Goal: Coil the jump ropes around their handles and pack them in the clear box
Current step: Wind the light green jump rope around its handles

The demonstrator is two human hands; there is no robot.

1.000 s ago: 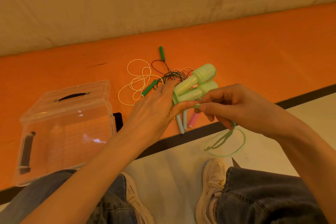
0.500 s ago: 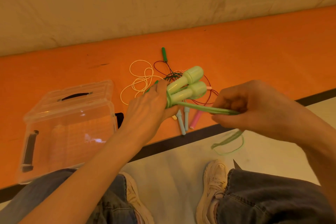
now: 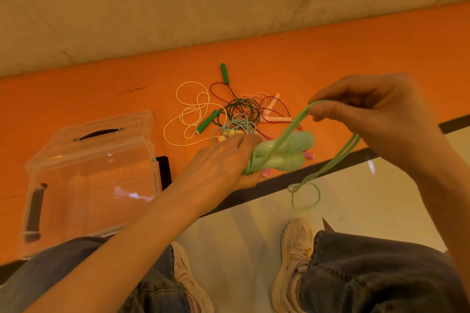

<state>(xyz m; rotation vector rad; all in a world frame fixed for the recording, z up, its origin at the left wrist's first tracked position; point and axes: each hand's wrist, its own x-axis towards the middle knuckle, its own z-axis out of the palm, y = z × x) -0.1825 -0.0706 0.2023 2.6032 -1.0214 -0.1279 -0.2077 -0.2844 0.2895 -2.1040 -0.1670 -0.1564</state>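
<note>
**Light green rope mid-wrap, clear box closed**

Head view:

- Left hand (image 3: 223, 162) grips the narrow ends of the two light green handles (image 3: 284, 152), held side by side, fat ends pointing away from the clear box (image 3: 91, 175). Fingers curled round them; handles sit above the orange mat (image 3: 356, 53), just off the pile's near edge.
- Right hand (image 3: 376, 114) is raised on the far side of the handles from the box, pinching the light green rope (image 3: 287, 132) between thumb and fingertips. Rope runs doubled from the handles' narrow end, slanting across them up to the pinch, looks taut.
- Slack of the same rope drops from under the right hand and ends in a loose loop (image 3: 305, 195) on the pale floor (image 3: 241, 236), past the black border strip (image 3: 279, 185).
- At least one turn of rope sits round the handles near the left hand; count not readable.
- Clear box stands on the orange mat, lid on, black carry handle on top, black latches on its sides. Looks empty, though the glare makes that hard to confirm.
- Loose pile on the mat beyond the handles, on the side away from the box: cream rope (image 3: 193, 112) nearest the box, two dark green handles (image 3: 207, 121) with dark cord (image 3: 244, 107), pale blue rope (image 3: 236, 124), pink handles (image 3: 276, 118) with thin pink cord. All tangled, uncoiled.
- Two more pink handle tips (image 3: 309, 155) show under the light green handles.
- Person seated on the floor, jeans and white sneakers (image 3: 295, 249) at frame bottom.
</note>
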